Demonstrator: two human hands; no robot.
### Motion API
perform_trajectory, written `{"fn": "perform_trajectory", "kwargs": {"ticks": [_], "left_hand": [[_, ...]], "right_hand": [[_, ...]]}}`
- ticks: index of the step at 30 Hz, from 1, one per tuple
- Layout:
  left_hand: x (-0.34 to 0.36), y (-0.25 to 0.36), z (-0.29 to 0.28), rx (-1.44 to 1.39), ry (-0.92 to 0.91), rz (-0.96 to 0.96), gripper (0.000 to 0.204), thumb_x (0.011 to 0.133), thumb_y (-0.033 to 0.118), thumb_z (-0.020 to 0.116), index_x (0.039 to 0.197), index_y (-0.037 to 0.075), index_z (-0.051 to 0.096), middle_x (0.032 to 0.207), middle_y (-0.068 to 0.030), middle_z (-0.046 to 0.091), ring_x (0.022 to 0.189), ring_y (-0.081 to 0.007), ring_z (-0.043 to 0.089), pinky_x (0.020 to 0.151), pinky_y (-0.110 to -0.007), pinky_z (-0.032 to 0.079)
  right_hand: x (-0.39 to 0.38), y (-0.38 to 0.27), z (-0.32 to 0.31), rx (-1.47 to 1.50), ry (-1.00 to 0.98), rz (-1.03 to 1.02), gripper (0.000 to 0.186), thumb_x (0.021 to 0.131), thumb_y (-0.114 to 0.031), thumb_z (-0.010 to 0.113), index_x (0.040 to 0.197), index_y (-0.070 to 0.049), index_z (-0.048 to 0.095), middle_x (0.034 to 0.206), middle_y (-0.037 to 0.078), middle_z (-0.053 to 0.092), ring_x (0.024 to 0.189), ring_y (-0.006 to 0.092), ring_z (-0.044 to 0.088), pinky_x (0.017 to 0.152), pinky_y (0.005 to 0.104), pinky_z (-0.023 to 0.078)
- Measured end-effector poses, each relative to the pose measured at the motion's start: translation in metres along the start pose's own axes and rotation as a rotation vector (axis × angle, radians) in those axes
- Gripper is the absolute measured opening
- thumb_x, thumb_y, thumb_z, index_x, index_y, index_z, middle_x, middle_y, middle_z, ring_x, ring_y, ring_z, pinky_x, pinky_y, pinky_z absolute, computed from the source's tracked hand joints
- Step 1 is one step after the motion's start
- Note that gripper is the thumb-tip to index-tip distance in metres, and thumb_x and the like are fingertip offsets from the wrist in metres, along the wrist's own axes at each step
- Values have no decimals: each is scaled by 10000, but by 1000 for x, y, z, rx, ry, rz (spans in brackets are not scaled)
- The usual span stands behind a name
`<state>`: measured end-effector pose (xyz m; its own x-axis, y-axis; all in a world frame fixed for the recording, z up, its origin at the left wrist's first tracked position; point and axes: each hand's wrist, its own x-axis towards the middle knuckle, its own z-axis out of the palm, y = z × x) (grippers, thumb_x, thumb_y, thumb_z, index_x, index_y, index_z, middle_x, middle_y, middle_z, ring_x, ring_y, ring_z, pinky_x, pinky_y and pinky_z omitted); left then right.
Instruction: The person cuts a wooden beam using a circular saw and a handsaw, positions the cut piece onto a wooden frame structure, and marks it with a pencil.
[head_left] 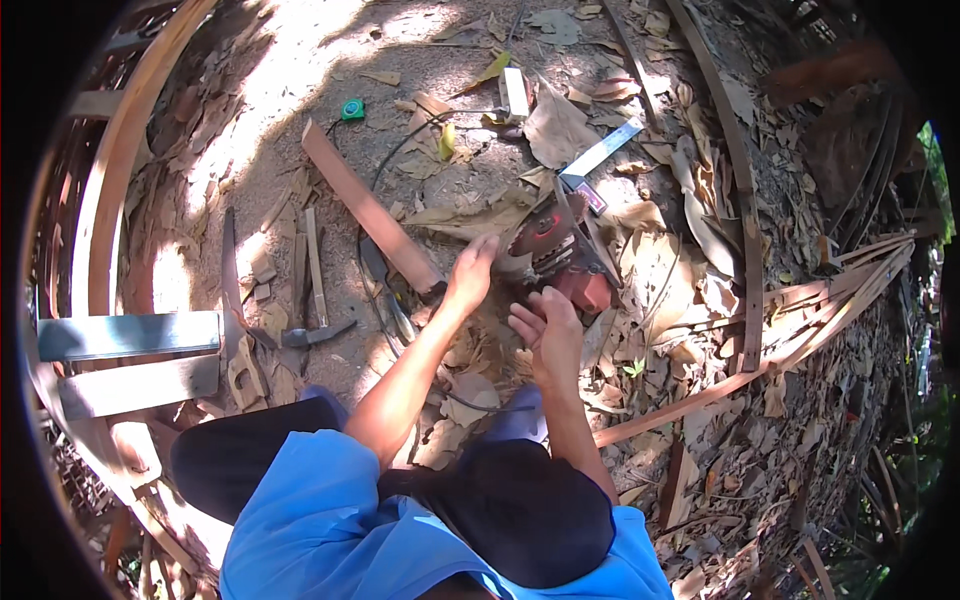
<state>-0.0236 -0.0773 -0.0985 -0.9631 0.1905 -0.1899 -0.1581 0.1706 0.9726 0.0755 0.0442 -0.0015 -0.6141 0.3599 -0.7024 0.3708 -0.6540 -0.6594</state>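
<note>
A circular saw with a dark blade (535,235) and red housing (587,291) lies on its side before me. My left hand (470,268) has its fingers closed at the saw's left edge; what they pinch is hard to make out. My right hand (545,325) is low beside the housing, fingers curled loosely but apart. A wooden board (365,200) slants down toward my left hand, its lower end near a black cord (390,154). A metal try square (600,152) lies behind the saw. My knees are bent below my hands.
A green tape measure (352,110), white socket block (514,95), hammer (315,334) and handsaw (238,365) lie on leaf-strewn ground. A metal bar (130,334) and long wooden battens (135,130) are at the left. More battens (745,230) and split strips (830,310) lie at the right.
</note>
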Motion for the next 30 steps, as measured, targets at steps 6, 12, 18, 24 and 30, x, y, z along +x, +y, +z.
{"fn": "perform_trajectory", "kwargs": {"ticks": [6, 12, 18, 24, 30], "left_hand": [[32, 58, 3, -209, -68, 102, 410, 1037, 351, 522, 1174, -5, 672, 1014, -85, 711, 961, -157, 621, 909, -300, 473], [52, 112, 18, -63, -183, 284, 406, 1018, 369, 543, 1097, 9, 713, 896, -123, 720, 839, -185, 655, 802, -335, 508], [51, 104, 25, -7, -320, 279, 405, 1026, 374, 545, 1127, 20, 714, 1046, -127, 728, 1002, -186, 670, 908, -328, 499], [50, 84, 26, -110, -301, 277, 403, 1082, 339, 471, 1150, 12, 696, 994, -24, 670, 912, -112, 590, 824, -272, 488], [33, 58, 11, -347, -163, -31, 413, 1070, 360, 510, 1124, 3, 709, 1011, -51, 715, 979, -133, 634, 894, -284, 489]], "right_hand": [[21, 21, 2, 407, -249, 184, 515, 1067, -415, 487, 1228, 74, 520, 1112, 181, 642, 1043, 305, 666, 949, 442, 580], [38, 65, 29, 991, -488, 169, 436, 1073, -467, 445, 1102, -71, 623, 925, 53, 643, 793, 186, 587, 721, 315, 517], [42, 65, 21, 1109, -665, 124, 388, 1059, -434, 507, 842, -116, 555, 775, 11, 571, 705, 147, 537, 652, 282, 458], [30, 40, 20, 153, -124, -16, 312, 1017, -323, 587, 805, -96, 550, 669, 8, 551, 591, 160, 555, 549, 293, 458], [-3, -7, 20, -1490, 304, -678, 258, 886, -284, 698, 868, -27, 680, 775, 189, 682, 749, 389, 671, 725, 477, 556]]}}
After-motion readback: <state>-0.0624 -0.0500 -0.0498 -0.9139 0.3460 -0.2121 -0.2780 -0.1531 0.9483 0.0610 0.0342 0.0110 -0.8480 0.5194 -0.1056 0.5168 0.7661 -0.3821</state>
